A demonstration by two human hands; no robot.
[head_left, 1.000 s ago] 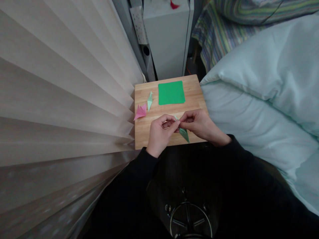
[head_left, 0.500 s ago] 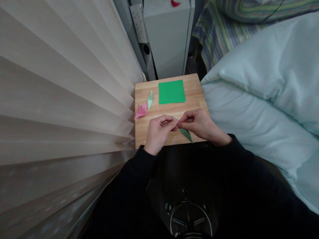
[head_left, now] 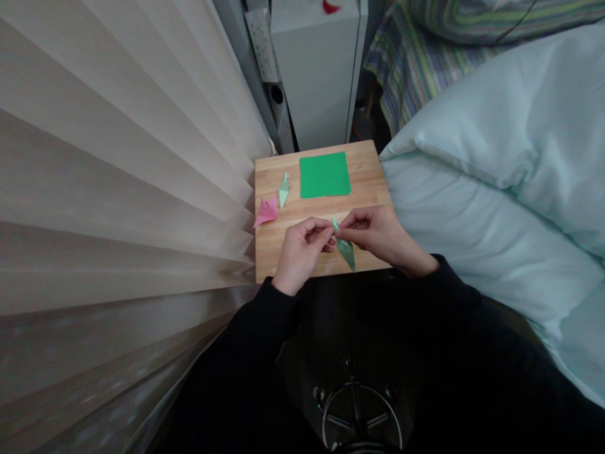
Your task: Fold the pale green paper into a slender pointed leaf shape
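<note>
A green folded paper model (head_left: 346, 253), long and pointed, hangs between my hands over the near part of the wooden board (head_left: 373, 167). My left hand (head_left: 305, 249) pinches its upper left edge between thumb and forefinger. From the other side, my right hand (head_left: 378, 233) grips it near the top with thumb and fingertips. The fingers cover part of the folds. Farther left on the board lie a pale green origami crane (head_left: 283, 191) and a pink folded paper piece (head_left: 266, 211). Behind my hands rests a stack of green paper squares (head_left: 325, 174).
A pleated curtain (head_left: 142, 170) runs along the board's left side. Pale bedding (head_left: 472, 208) bulges against the right. A grey cabinet (head_left: 316, 82) with a red item (head_left: 331, 7) on top stands behind. Below is the metal base of a chair (head_left: 362, 416).
The green paper model has turned in my fingers. Its lower tip has swung left, and more of its upper end shows between my hands.
</note>
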